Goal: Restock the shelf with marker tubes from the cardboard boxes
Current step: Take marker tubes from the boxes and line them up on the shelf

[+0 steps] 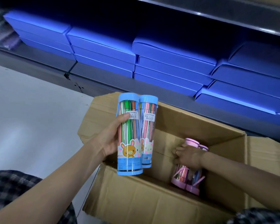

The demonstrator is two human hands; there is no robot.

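The left hand [111, 139] grips two blue-capped marker tubes [129, 135] side by side, upright above the open cardboard box [152, 196]. Inside the box, the right hand [190, 156] curls over the pink marker tubes [187, 180], apparently clasping two. Behind, stacked blue boxes [168, 62] fill the shelf [103, 81].

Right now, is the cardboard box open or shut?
Open: the cardboard box has its flaps folded out, and the right hand reaches inside to the pink tubes.
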